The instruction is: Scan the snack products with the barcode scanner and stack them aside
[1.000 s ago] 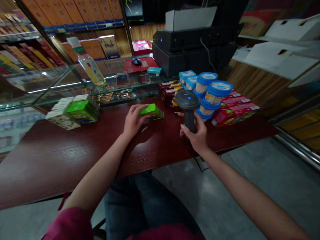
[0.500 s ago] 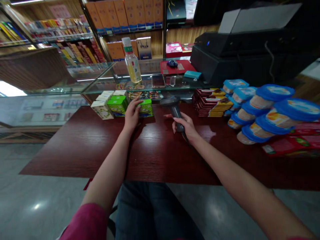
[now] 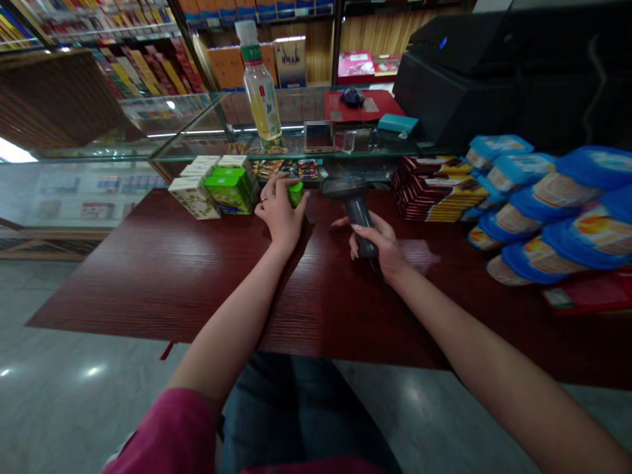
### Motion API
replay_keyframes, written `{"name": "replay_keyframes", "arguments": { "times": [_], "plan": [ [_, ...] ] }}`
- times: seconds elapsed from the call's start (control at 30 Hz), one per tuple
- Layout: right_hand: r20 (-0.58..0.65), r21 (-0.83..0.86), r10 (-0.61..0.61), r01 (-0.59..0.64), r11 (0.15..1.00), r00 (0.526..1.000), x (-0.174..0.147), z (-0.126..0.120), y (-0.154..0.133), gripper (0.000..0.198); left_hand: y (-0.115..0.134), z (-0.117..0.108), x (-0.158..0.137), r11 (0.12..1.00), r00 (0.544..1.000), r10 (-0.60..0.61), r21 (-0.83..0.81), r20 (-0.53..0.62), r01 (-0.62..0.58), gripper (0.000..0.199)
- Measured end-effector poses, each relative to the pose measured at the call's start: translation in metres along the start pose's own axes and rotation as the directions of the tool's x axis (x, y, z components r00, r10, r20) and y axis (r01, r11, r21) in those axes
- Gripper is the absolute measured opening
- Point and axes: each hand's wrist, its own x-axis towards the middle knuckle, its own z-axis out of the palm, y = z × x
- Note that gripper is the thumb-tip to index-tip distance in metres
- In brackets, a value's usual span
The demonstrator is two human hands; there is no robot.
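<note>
My left hand is closed around a small green box on the dark red wooden counter; the fingers hide most of the box. My right hand grips the handle of a black barcode scanner, whose head points left and away from me. Left of my left hand, a similar green box stands against several white cartons with a leaf print. Between the two hands lies bare counter top.
Dark red and yellow packets are stacked on the right, beside blue-lidded tubs. A bottle of yellow drink stands on the glass display case behind. A black machine rises at back right.
My left hand has shifted from the top of the green box to a grip around it, turning it. The scanner stays in my right hand. The view has tilted down slightly.
</note>
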Motion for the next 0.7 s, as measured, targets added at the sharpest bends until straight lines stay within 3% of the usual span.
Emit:
{"name": "replay_keyframes", "arguments": {
  "times": [0.13, 0.2, 0.3, 0.47, 0.7],
  "plan": [
    [0.080, 0.038, 0.018, -0.021, 0.999, 0.997, -0.008, 0.001, -0.006, 0.026, -0.014, -0.005, 0.006, 0.945, 0.995, 0.012, -0.324, -0.098, -0.043, 0.026],
    [0.131, 0.060, 0.033, -0.041, 0.997, 0.991, -0.011, 0.002, -0.008, 0.026, -0.021, -0.005, 0.010, 0.870, 0.992, -0.038, -0.491, -0.123, -0.028, 0.027],
    [0.196, 0.057, 0.053, -0.066, 0.996, 0.979, -0.015, 0.003, -0.008, 0.027, -0.030, 0.001, 0.013, 0.733, 0.983, -0.168, -0.676, -0.068, 0.078, 0.033],
    [0.235, 0.042, 0.063, -0.075, 0.996, 0.970, -0.015, 0.004, -0.005, 0.031, -0.038, 0.010, 0.014, 0.591, 0.964, -0.267, -0.787, 0.017, 0.177, 0.040],
    [0.245, 0.047, 0.046, -0.060, 0.997, 0.968, -0.015, 0.002, -0.007, 0.035, -0.038, 0.012, 0.013, 0.572, 0.959, -0.284, -0.801, 0.007, 0.176, 0.036]
  ]
}}
